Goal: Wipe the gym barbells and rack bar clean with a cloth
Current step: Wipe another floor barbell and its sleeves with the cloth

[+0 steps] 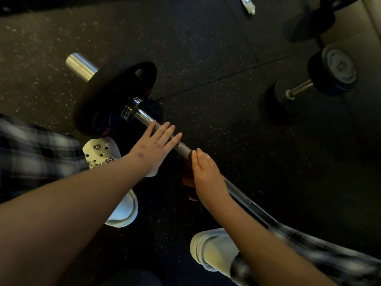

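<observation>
A steel barbell [144, 117] lies on the dark floor and runs from upper left to lower right. A black weight plate [115, 96] sits on its left sleeve. My left hand [156, 143] rests flat across the bar just right of the collar, fingers straight. A small white edge [152, 172] shows under its wrist; I cannot tell whether it is a cloth. My right hand [206, 174] touches the bar a little further along, fingers straight and together. An orange-brown thing [187, 180] shows below its palm, mostly hidden.
A black dumbbell [309, 85] lies at the right, and another dark weight [321, 19] is at the top right. A white object [248, 5] lies at the top edge. My white shoes [101, 153] [210, 248] stand close to the bar on the speckled rubber floor [206, 48].
</observation>
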